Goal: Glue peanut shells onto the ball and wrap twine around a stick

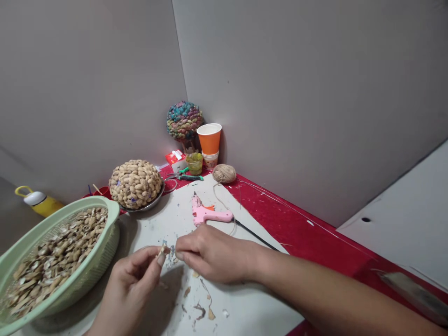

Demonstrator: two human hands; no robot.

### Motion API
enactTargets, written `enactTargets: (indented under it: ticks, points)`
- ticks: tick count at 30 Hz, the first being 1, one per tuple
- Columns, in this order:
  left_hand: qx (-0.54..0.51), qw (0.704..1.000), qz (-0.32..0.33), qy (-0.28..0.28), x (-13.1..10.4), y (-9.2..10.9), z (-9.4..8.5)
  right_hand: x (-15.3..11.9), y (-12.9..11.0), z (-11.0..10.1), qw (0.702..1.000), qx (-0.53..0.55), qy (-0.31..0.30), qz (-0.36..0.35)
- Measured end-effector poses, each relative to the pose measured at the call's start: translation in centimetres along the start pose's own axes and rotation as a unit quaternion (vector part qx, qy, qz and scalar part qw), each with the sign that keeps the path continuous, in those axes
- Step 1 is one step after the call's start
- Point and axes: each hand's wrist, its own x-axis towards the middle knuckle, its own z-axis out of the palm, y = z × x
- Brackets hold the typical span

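Observation:
Between thumb and forefinger, my left hand (135, 280) pinches a small pale piece (162, 250) that looks like peanut shell. Just to its right, my right hand (215, 254) is closed, thumb against the curled fingers; whatever it may hold is hidden. Both hands are over the pale sheet (259, 303), fingertips a short way apart. Beyond the right hand lies a pink glue gun (210, 214), nozzle pointing away. A ball covered in peanut shells (136, 184) rests in a metal bowl (154, 201) behind the left hand.
At left, a green basket (114, 212) holds many shells. Farther back are a twine ball (224, 173), green-handled pliers (191, 177), an orange cup (209, 140), a colourful tree model (184, 121) and a small tub (194, 163). A yellow bottle (45, 205) stands far left.

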Motion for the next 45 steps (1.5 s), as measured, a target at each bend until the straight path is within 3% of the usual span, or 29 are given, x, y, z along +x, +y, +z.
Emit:
enactTargets:
  ticks: [6, 11, 14, 17, 19, 22, 25, 29, 32, 35, 39, 41, 43, 45]
  points:
    - [0.167, 0.977, 0.126, -0.026, 0.4, -0.6, 0.4, -0.3, -0.6, 0.3, 0.993, -0.093, -0.047, -0.055]
    - [0.215, 0.958, 0.183, -0.054, -0.4, -1.6, 1.8, -0.4, -0.7, 0.3, 0.986, -0.139, -0.07, -0.055]
    - [0.186, 0.95, 0.242, -0.059, -1.2, -1.8, 2.3, -0.4, -0.6, -0.2, 0.996, -0.063, -0.057, -0.022]
    - [0.086, 0.957, 0.275, 0.023, -1.9, -1.1, 2.5, -0.2, -0.3, -0.7, 0.992, 0.108, -0.06, 0.0]
    - [0.034, 0.959, 0.267, 0.092, -2.1, -0.4, 2.4, -0.1, 0.0, -0.9, 0.971, 0.226, -0.074, 0.027]
    - [0.055, 0.96, 0.254, 0.1, -2.0, 0.5, 1.9, 0.1, 0.2, -0.7, 0.94, 0.328, -0.074, 0.061]
    - [0.063, 0.974, 0.185, 0.118, -1.6, 0.8, 1.5, 0.3, 0.2, -0.2, 0.934, 0.345, -0.044, 0.078]
    - [-0.009, 0.989, 0.071, 0.126, -0.9, 0.6, 1.7, 0.6, 0.0, 0.8, 0.947, 0.313, 0.015, 0.069]
    - [-0.078, 0.99, 0.004, 0.12, -0.4, 0.5, 1.7, 0.7, 0.1, 1.4, 0.967, 0.246, 0.059, 0.009]
    - [-0.143, 0.977, -0.033, 0.156, 0.4, 0.5, 1.3, 0.7, 0.4, 1.7, 0.977, 0.172, 0.116, -0.048]
    - [-0.244, 0.947, -0.032, 0.206, 1.9, 0.9, 0.7, 0.5, 0.2, 1.7, 0.951, 0.135, 0.274, -0.053]
    - [-0.283, 0.934, -0.027, 0.214, 2.6, 1.4, 0.7, 0.2, -0.3, 1.8, 0.936, 0.135, 0.323, -0.048]
    - [-0.311, 0.924, -0.018, 0.222, 3.4, 2.0, 1.1, 0.0, -0.8, 2.0, 0.939, 0.134, 0.315, -0.042]
    - [-0.33, 0.915, -0.001, 0.234, 4.1, 2.8, 1.8, -0.1, -1.3, 2.5, 0.958, 0.135, 0.252, -0.014]
